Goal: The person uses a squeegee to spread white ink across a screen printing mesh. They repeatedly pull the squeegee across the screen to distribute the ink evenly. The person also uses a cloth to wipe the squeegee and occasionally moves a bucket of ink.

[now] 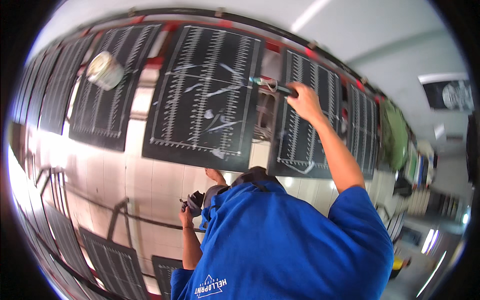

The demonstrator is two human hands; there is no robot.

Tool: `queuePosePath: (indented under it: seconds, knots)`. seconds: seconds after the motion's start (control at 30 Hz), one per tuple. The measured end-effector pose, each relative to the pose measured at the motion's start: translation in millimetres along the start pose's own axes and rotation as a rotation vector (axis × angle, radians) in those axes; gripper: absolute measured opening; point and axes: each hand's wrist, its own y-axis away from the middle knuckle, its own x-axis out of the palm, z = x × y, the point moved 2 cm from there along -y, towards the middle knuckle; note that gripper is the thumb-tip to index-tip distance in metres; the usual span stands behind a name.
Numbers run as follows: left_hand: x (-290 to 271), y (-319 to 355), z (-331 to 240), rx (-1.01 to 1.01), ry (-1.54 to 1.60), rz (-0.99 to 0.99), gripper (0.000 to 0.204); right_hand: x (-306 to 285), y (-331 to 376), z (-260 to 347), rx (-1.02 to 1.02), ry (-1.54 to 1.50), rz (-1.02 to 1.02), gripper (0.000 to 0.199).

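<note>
My right hand (306, 102) is closed around the dark handle of a slim tool (272, 85) with a pale middle and a teal tip; its exact kind is unclear. That tip reaches over the right edge of a large black board (167, 122) marked with white ruled lines and rows of ticks. White smears and streaks lie across this board's middle. Low at my left side, my left hand (186, 216) grips a crumpled dark cloth (195, 202). A white tub (105, 71) with a stained top stands on the neighbouring board (107, 102) to the left.
More marked black boards (362, 125) continue the row on both sides, along a dark rail (180, 11) with red parts. Behind me on the left runs another rack of boards (114, 262). Green fabric (393, 132) hangs at the right end; pale floor tiles (165, 177) lie below.
</note>
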Motion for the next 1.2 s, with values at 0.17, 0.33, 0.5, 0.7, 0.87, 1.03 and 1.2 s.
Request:
queuePosePath:
  seconds: [0.17, 0.33, 0.5, 0.7, 0.87, 1.03, 1.2]
  knots:
    - [1, -52, -30, 0.036, -0.353, 0.159, 0.037, -23, 202, -72, 0.266, 0.088, -0.086, 0.044]
    - [30, -76, -144, 0.175, -0.579, 0.207, 0.036, -5, 329, -45, 0.357, 0.143, -0.161, 0.053]
    - [72, -72, -204, 0.240, -0.561, 0.234, 0.036, 41, 353, -25, 0.313, 0.122, -0.111, 0.055]
    - [80, -48, -189, 0.308, -0.558, 0.249, 0.041, 52, 326, -55, 0.309, 0.102, -0.167, 0.054]
    - [68, -9, -156, 0.264, -0.594, 0.230, 0.041, 31, 230, -144, 0.264, 0.164, -0.245, 0.060]
    - [53, 27, -138, 0.292, -0.532, 0.142, 0.038, -13, 139, -209, 0.189, 0.137, -0.199, 0.039]
    - [39, 70, -100, 0.194, -0.302, 0.024, 0.036, 27, 202, -149, 0.198, 0.160, -0.135, 0.042]
